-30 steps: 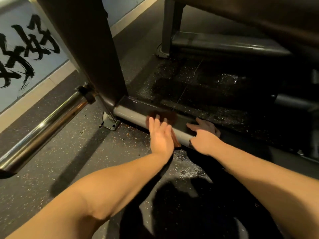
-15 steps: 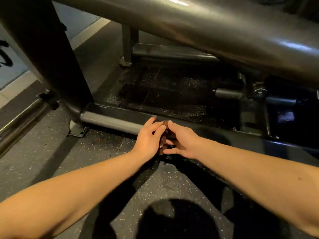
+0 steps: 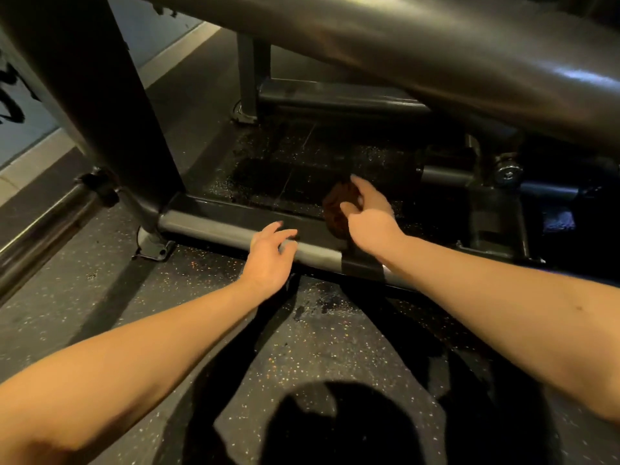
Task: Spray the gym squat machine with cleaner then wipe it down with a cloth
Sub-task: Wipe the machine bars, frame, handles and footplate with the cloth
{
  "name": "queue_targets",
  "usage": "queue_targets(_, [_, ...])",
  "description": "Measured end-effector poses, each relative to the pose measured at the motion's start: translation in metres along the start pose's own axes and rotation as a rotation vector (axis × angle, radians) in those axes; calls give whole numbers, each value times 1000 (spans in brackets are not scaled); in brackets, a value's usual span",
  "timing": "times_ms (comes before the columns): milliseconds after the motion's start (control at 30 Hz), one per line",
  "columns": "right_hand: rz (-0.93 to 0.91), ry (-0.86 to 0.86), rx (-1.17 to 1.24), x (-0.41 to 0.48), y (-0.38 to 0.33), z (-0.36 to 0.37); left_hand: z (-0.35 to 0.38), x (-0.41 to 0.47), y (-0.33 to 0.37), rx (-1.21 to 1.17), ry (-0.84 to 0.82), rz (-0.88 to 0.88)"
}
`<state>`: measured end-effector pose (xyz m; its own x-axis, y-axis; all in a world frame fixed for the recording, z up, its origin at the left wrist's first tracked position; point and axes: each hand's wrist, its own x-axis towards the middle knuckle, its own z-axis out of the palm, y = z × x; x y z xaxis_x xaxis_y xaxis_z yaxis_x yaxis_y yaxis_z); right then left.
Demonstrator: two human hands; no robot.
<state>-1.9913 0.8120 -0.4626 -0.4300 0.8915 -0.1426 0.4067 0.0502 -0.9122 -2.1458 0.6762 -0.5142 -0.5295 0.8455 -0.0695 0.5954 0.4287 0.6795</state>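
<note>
The squat machine's low base bar (image 3: 214, 231) runs across the floor from a dark upright post (image 3: 100, 105) toward the right. A thick slanted beam (image 3: 436, 52) crosses overhead. My right hand (image 3: 370, 218) holds a dark brown cloth (image 3: 337, 209) just beyond the base bar, thumb and fingers curled round it. My left hand (image 3: 268, 260) hovers at the near side of the bar with its fingers loosely spread and holds nothing. No spray bottle is in view.
Speckled rubber floor (image 3: 100, 313) lies under me, with wet spots near the bar. A chrome bar (image 3: 43, 229) lies at the left by the wall. Machine pivots and bolts (image 3: 508, 172) crowd the right side beyond the bar.
The cloth passed from between both hands into my right hand, which moved forward over the bar. My left hand let go and drew back to the bar's near side.
</note>
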Motion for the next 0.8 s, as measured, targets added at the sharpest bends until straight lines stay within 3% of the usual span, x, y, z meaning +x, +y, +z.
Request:
queue_targets(67, [-102, -91, -273, 4, 10, 5, -1, 7, -16, 115, -22, -22])
queue_targets(133, [-188, -315, -568, -1, 32, 11, -2, 12, -27, 197, -49, -45])
queue_targets(167, [-202, -450, -594, -5, 45, 15, -2, 15, -31, 244, -53, -50])
queue_targets(200, [-260, -480, -604, -1, 66, 19, -3, 18, -36, 298, -52, -51])
queue_targets(300, [-358, -310, -1023, -2, 78, 23, -8, 31, -50, 441, -30, -33])
queue_targets(500, [-301, -406, -1026, 27, 58, 55, -9, 41, -75, 451, 32, 12])
queue_targets(667, [-144, -380, -1003, 60, 32, 105, -8, 41, -78, 490, 68, 36])
queue_targets(800, [-170, -412, -970, 71, 34, 86, -9, 39, -80, 517, 76, 50])
